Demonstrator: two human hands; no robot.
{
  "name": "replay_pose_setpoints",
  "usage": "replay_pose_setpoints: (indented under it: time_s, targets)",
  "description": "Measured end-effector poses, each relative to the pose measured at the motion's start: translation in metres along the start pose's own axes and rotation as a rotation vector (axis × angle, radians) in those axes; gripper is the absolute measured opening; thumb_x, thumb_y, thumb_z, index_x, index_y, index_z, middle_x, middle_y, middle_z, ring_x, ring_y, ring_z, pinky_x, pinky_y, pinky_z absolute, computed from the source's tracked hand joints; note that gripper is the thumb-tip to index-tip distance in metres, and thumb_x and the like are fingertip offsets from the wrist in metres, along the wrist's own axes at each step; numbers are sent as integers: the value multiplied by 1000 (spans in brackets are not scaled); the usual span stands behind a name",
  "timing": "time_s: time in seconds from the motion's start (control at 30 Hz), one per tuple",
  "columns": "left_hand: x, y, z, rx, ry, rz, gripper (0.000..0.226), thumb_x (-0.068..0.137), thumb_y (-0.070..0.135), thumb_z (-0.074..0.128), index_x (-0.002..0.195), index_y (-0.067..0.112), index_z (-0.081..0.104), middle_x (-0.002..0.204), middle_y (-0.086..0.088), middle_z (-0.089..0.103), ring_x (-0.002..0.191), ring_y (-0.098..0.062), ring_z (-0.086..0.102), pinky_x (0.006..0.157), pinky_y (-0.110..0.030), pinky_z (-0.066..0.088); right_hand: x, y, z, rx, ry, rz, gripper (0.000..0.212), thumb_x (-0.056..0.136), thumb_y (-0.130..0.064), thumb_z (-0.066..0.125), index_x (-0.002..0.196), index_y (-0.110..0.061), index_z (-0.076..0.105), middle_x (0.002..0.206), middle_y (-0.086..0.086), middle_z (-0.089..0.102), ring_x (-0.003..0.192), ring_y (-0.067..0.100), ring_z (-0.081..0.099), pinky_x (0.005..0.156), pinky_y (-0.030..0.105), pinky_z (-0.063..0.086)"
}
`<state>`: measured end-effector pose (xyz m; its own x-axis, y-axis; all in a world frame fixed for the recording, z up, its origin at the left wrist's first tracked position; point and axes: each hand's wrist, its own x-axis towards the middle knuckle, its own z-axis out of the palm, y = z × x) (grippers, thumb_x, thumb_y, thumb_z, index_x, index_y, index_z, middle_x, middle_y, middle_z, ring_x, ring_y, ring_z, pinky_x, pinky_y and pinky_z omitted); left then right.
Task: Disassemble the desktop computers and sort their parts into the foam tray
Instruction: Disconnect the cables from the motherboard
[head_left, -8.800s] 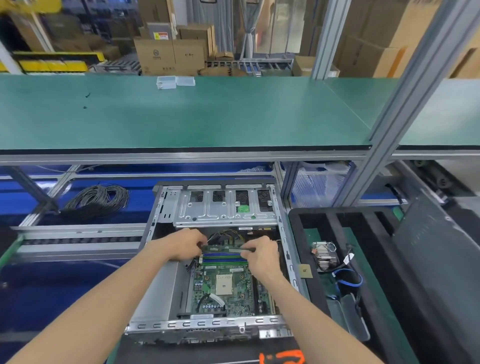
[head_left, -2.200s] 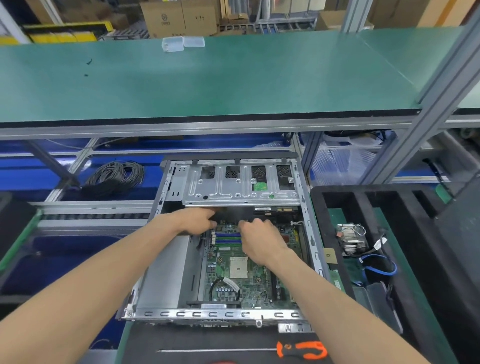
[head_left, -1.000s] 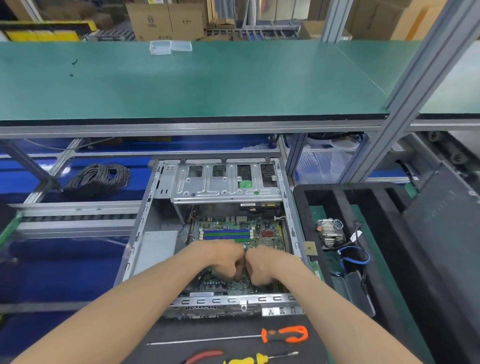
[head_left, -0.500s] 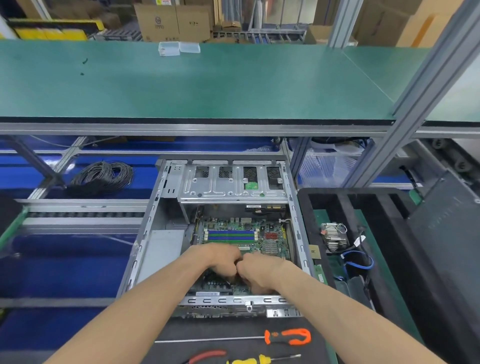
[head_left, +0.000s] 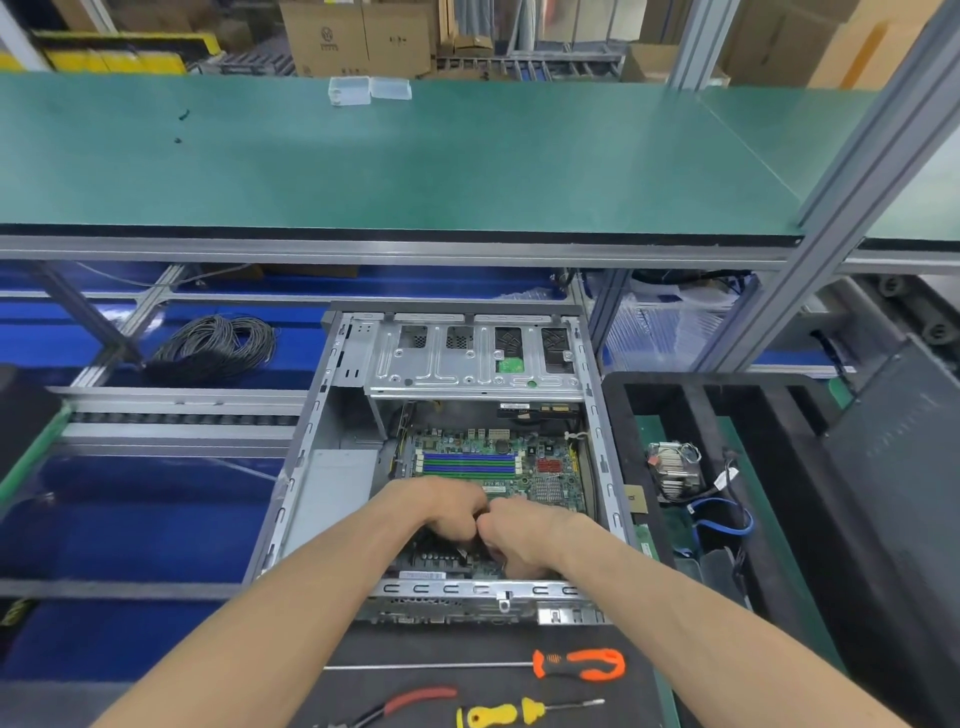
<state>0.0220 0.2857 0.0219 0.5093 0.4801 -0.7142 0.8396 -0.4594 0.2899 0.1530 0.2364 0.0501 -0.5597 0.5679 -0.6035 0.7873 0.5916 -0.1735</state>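
Now our left hand (head_left: 451, 512) and right hand (head_left: 524, 535) curl together over the motherboard (head_left: 488, 462), hiding what the fingers hold, screwdrivers (head_left: 579, 664) lying nearer.

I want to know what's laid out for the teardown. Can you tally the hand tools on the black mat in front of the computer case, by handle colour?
Orange-handled: 1, the long screwdriver
Yellow-handled: 1, the short screwdriver
Red-handled: 1, a tool partly out of frame, kind unclear
Total: 3
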Motion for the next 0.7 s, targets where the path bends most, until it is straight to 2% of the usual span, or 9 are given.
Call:
replay_pose_setpoints:
  time_s: [0.07,0.13,0.23,0.33,0.5,0.63,0.7]
  targets:
    - [0,-2,2,-20,0,-1,6,85,14,58,87,19,55,77,3,57,66,-15,53,54,-31,40,-1,1,0,-10,12,5,8,89,-8,59,84,-13,59,68,-1,41,72,27,51,66,34,44]
    - [1,-3,3,-25,7,-8,11,83,15,58,94,17,57,79,3,58,68,-16,54,56,-31,41,0,2,1,-16,21,14,11,89,-9,59,81,-15,55,68,0,41,69,26,49,66,33,43]
    - [1,-2,6,-7,7,-8,9,83,11,53,86,18,54,78,2,57,70,-18,54,62,-33,44,4,1,2,-25,19,-6,7,90,-6,58,87,-11,62,70,1,41,71,27,49,65,34,42]
    - [1,-1,5,1,16,-14,13,85,7,53,82,20,52,78,3,56,72,-18,54,66,-34,44,4,0,2,-34,18,-33,13,92,-4,57,100,-1,67,73,3,41,71,27,47,66,35,41]
    - [-1,0,7,-35,20,-9,16,85,9,53,97,20,53,87,1,56,85,-25,56,72,-35,44,1,3,3,-15,27,-1,15,92,-4,55,98,0,68,84,11,52,75,30,52,69,38,48]
    - [-2,1,7,-48,25,15,15,87,7,51,87,21,52,79,6,54,79,-21,54,72,-35,42,-1,2,3,-26,5,-12,16,94,-2,53,102,1,66,97,19,61,76,29,50,67,37,42]
    - [-5,3,6,-58,21,19,17,88,7,50,93,23,50,84,5,55,84,-22,54,75,-35,42,-3,1,4,-45,-9,-8,18,95,0,51,108,2,63,102,20,60,78,30,51,68,39,44]
